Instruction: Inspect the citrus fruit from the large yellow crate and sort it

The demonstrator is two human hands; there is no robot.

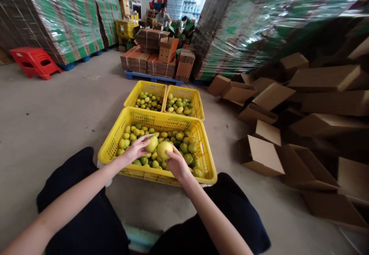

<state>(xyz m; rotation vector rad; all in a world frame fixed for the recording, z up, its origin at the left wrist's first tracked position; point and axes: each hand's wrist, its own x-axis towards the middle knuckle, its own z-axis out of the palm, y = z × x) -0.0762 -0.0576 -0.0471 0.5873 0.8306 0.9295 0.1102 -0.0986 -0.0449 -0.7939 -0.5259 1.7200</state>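
My left hand point(136, 149) is closed around a greenish-yellow lemon point(151, 144). Close beside it, my right hand point(178, 163) grips a yellower lemon point(164, 151) between thumb and fingers. Both fruits are raised above a large yellow plastic crate point(206, 153), which stands between my knees. Many lemons point(127, 143), from yellow to green, lie in that crate, partly hidden by my hands. Behind it stand two smaller yellow crates, a left one point(130, 100) and a right one point(200, 107), each holding more lemons.
Empty cardboard boxes point(265, 155) are heaped on the right. A blue pallet point(152, 77) carries flattened cartons point(138, 61) ahead. A red stool point(34, 61) stands at the left. Wrapped green stacks point(80, 17) rise on both sides. Two people point(163, 17) are at the back.
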